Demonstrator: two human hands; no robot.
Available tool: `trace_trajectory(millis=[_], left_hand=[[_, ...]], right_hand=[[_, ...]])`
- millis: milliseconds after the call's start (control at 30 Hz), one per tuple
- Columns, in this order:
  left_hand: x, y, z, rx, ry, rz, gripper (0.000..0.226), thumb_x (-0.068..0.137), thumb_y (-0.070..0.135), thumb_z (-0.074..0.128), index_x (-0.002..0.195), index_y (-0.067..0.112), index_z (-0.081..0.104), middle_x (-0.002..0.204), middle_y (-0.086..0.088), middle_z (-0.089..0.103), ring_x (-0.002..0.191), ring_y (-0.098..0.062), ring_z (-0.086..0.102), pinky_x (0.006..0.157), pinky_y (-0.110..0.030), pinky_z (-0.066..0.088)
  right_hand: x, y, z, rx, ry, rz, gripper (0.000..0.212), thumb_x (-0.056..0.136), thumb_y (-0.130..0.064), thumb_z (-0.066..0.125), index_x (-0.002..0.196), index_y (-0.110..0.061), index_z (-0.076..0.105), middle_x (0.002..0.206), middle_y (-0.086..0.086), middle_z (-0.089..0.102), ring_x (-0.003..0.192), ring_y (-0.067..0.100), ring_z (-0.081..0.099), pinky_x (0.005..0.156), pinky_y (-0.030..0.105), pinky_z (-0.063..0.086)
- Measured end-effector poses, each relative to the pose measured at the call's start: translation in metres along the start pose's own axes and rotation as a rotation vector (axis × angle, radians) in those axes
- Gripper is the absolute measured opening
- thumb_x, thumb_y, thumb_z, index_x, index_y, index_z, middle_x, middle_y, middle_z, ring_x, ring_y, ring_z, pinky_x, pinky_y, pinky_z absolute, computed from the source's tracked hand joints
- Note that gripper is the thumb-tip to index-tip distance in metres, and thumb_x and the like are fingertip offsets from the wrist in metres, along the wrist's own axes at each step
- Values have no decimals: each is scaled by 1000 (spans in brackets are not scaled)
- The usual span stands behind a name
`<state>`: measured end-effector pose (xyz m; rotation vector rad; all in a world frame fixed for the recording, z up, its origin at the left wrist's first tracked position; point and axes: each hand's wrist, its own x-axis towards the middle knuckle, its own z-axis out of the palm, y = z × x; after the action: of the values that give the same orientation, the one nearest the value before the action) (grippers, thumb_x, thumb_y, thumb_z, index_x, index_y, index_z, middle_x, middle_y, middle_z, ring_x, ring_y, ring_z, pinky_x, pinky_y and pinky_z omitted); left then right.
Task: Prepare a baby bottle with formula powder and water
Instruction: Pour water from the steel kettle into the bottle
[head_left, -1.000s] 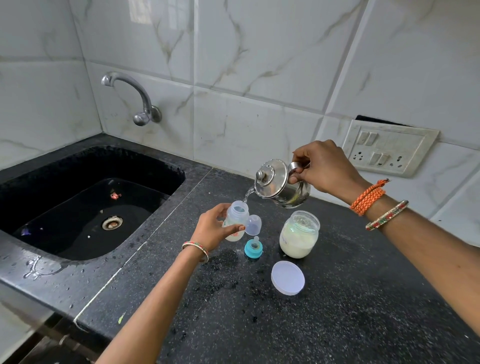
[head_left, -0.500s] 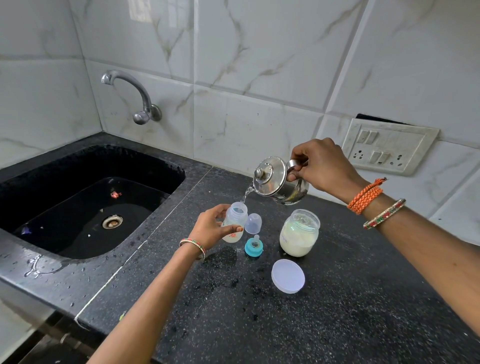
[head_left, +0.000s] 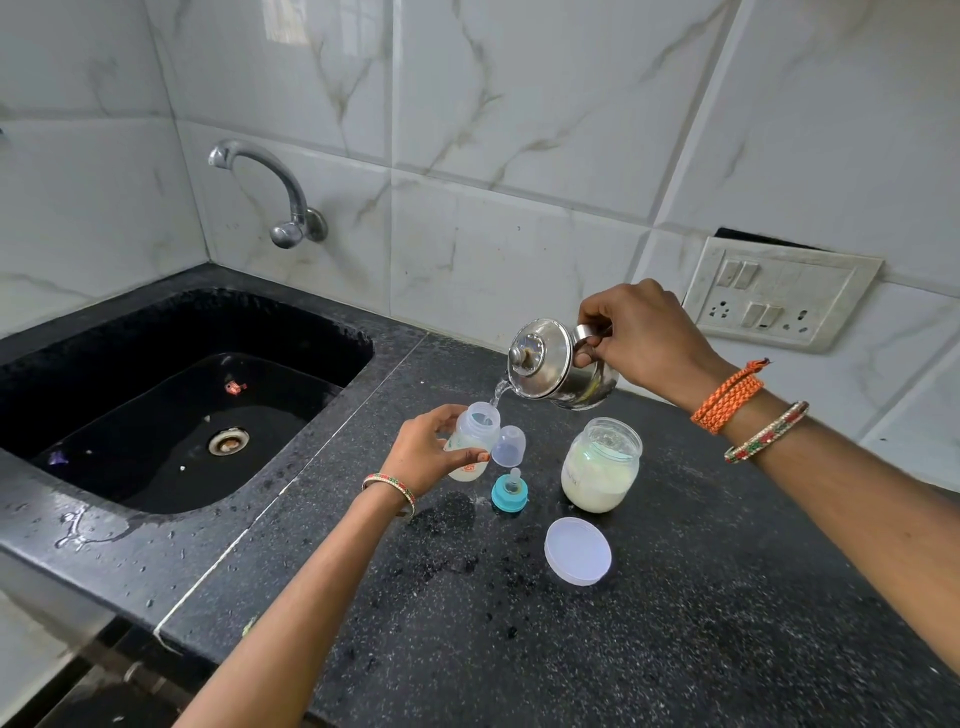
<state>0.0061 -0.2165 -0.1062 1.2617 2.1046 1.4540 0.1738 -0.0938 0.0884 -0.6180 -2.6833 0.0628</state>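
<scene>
My left hand grips an open clear baby bottle standing on the black counter. My right hand holds the handle of a small steel kettle, tilted left above the bottle. A thin stream of water runs from its spout into the bottle's mouth. Whitish liquid shows in the bottle's lower part. Beside the bottle stands its clear cap. The teal ring with the nipple lies in front of it. An open jar of white formula powder stands to the right, its white lid flat on the counter.
A black sink with a drain is sunk into the counter at the left, under a wall tap. A switch and socket plate sits on the tiled wall behind my right hand. Water drops lie on the counter near the bottle.
The kettle has risen a little and tipped further while water keeps running into the bottle. My left hand and the bottle have stayed in place.
</scene>
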Motion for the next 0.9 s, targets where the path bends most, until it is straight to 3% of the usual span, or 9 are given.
trace_trajectory(millis=[100,267,400,733,900], left_hand=[[-1,1,0,1,2,0,57,65,30,82,115,17,60,112,0,66,102,-11,60,93,-27,47],[-2,0,1,10,6,-7,56,65,30,82,116,17,60,112,0,67,102,-11,60,94,-28,48],[-3,1,3,11,1,-12,57,65,30,82,116,17,60,111,0,67,101,-12,60,94,-30,49],[-2,4,1,27,-9,-9,61,64,34,82,118,17,59,112,0,67,101,-11,60,92,-29,50],[0,10,0,22,-5,10,61,64,32,83,118,18,59,112,0,67,101,-11,60,92,-29,50]], right_hand=[[1,0,0,-19,6,-12,14,79,0,70,69,-8,64,65,1,68,66,11,69,64,29,55],[1,0,0,-8,-4,-9,16,80,1,68,68,-10,63,64,1,67,62,5,67,57,19,48],[-1,-1,2,-16,-6,-2,16,80,1,68,69,-10,64,62,-1,63,53,-9,51,51,12,34],[4,4,2,30,-44,10,18,77,1,72,67,-10,63,63,0,67,59,-1,63,55,14,45],[7,3,1,21,-106,16,20,76,-3,76,66,-14,62,61,-3,65,56,-7,57,50,12,35]])
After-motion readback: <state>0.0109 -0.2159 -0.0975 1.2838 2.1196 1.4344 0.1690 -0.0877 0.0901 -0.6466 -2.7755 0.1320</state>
